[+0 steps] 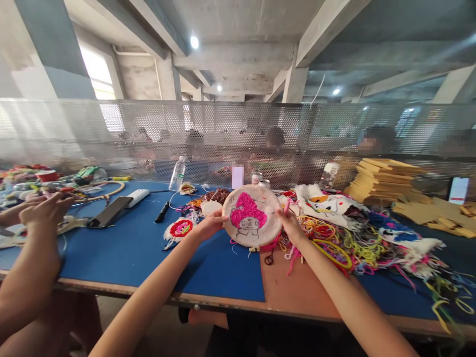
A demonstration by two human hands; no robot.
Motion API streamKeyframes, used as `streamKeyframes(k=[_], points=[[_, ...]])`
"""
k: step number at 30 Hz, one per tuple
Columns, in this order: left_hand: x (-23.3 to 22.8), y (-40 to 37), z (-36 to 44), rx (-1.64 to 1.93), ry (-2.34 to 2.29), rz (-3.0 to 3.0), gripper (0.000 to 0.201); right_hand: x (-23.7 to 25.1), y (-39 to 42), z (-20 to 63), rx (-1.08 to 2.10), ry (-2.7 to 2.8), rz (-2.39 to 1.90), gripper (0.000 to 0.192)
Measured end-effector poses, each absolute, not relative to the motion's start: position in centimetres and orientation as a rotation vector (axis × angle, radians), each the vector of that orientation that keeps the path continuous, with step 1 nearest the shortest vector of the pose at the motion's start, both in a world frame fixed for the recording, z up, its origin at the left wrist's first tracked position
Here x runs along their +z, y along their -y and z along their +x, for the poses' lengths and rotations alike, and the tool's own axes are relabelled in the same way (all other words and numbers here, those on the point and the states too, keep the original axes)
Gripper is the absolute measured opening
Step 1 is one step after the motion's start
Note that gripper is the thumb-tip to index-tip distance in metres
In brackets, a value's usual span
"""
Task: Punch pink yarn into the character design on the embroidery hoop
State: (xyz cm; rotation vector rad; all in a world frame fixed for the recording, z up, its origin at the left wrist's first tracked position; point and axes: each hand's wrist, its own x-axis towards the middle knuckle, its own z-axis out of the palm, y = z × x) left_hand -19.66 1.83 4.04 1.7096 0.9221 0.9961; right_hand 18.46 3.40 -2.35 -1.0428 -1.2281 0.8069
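— Holding it from both sides, are they?

— Yes. The left hand (211, 224) has its grip closed on the left rim of the embroidery hoop (252, 215), and the right hand (290, 225) grips the right rim, with a pink tool (286, 206) sticking up between its fingers. What kind of tool it is I cannot tell.

— Where is the hoop?

— Raised above the tabletop (130, 248), tilted so its face is towards the camera, over the spot where the blue mat meets bare brown board. The cloth in it shows a figure with bright pink tufted hair and an outlined face below.

— And around it?

— To the right, a big tangle of coloured yarn (357, 243), with stitched white cloths (323, 201) behind it and a stack of cardboard sheets (383, 181) further back. To the left, a small round red and pink patch (181, 228), a black marker (162, 212), a dark phone (109, 212) lying flat, a water bottle (177, 173) upright, and an empty wooden hoop (107, 191).

— Anyone else?

— At the left edge, another person's hands (44, 210) are at work over their own pile. Behind a perforated metal screen (238, 134), more people sit, blurred.
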Motion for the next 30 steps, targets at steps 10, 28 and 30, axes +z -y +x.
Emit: streamKeyframes(k=[10, 28, 30], points=[[0.8, -5.3, -10.0, 0.908, -0.645, 1.476, 0.053, -1.9, -3.1, 18.6, 0.650, 1.328, -1.098, 0.059], [1.1, -5.1, -9.3, 1.033, -0.768, 1.493, 0.056, -2.1, -3.6, 18.6, 0.850, 1.241, -1.038, 0.047], [0.9, -5.4, -9.3, 1.030, -0.778, 1.509, 0.056, -2.2, -3.7, 18.7, 0.879, 1.219, -1.043, 0.048]])
